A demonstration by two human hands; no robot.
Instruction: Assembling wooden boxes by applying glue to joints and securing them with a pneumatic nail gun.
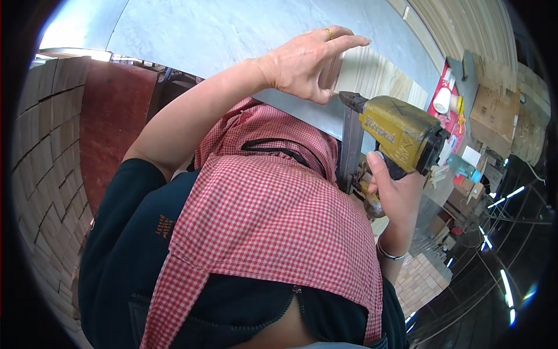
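Note:
My right hand [401, 192] is wrapped round the grip of a worn yellow nail gun [401, 129], the thumb lying along its near side. The gun's dark nose [350, 100] points left, close to my left thumb tip. My left hand [305, 64], with a gold ring on one finger, spans the left end of a pale wooden piece [381, 72], thumb on the near side and fingers on the far side. That piece lies on a grey-blue worktop [192, 35]. The exact contact under the left palm is hidden.
Stacked wooden blocks [49, 157] and a dark red panel [119, 122] stand at the left. Long boards [465, 29] lie at the far right. Beyond the gun are a white spool [443, 100], a cardboard box [493, 113] and a clear bottle [462, 167].

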